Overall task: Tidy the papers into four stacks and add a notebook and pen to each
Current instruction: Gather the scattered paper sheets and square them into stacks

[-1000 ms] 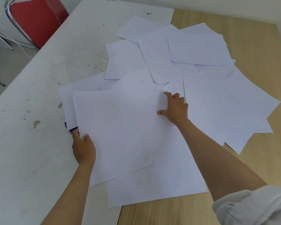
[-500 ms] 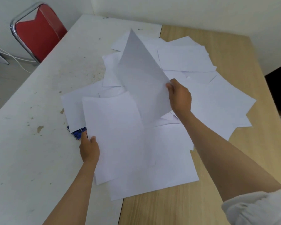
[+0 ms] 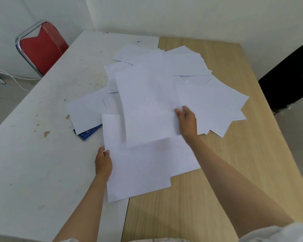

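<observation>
Sheet (image 3: 147,105) pinched at right edge, right hand (image 3: 187,121).

Papers (image 3: 147,102): matt white sheets, smooth. Notebook (image 3: 88,132): glossy blue cover, wire spiral. White table (image 3: 42,163): matt, chipped, stained. Wood table (image 3: 234,163): smooth pale grain. Chair (image 3: 40,48): chrome tube, red padding.

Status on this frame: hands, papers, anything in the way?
Left hand grips near sheets' edge; right hand holds lifted sheet. Papers scattered, unstacked. Blue notebook half buried.
</observation>
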